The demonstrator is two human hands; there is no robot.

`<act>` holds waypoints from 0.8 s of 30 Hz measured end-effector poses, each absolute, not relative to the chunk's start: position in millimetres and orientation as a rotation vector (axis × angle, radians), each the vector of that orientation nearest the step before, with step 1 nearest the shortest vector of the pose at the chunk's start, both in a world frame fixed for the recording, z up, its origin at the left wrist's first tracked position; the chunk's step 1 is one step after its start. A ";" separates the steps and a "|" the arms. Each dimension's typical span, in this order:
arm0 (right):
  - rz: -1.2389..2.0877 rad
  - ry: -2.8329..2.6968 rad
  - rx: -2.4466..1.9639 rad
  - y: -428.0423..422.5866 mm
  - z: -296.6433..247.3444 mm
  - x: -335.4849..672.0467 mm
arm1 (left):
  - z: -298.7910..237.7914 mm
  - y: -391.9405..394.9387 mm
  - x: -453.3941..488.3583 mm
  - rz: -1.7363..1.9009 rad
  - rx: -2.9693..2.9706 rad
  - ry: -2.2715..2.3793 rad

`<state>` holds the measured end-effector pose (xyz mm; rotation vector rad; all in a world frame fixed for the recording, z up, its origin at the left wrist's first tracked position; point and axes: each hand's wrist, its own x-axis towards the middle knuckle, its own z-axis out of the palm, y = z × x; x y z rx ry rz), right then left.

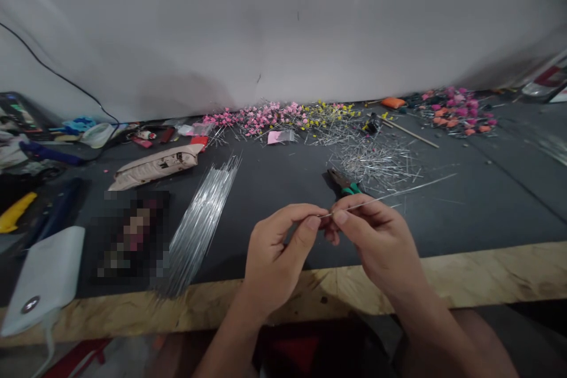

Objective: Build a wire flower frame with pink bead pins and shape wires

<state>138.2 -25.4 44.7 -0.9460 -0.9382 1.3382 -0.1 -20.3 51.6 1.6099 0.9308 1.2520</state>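
Head view: at the far left is a white power bank (57, 260). Next lies a bundle of long shiny wires (206, 207). Then the left hand (277, 251) pinches the end of a thin wire (407, 190) between finger and thumb. Green-handled pliers (340, 179) lie just past the hands. The right hand (383, 239) pinches that wire too, and it pokes out to the right. Behind it is a messy pile of loose wires (381, 162).
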 end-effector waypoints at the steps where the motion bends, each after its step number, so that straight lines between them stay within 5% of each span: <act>1: 1.347 -0.935 -0.949 -24.9 44.7 137.8 | 51.7 -20.2 0.0 1.245 1.600 0.934; 24: 1.492 -0.969 -1.014 -28.6 50.8 139.8 | 51.1 -15.9 -5.7 1.187 1.424 0.779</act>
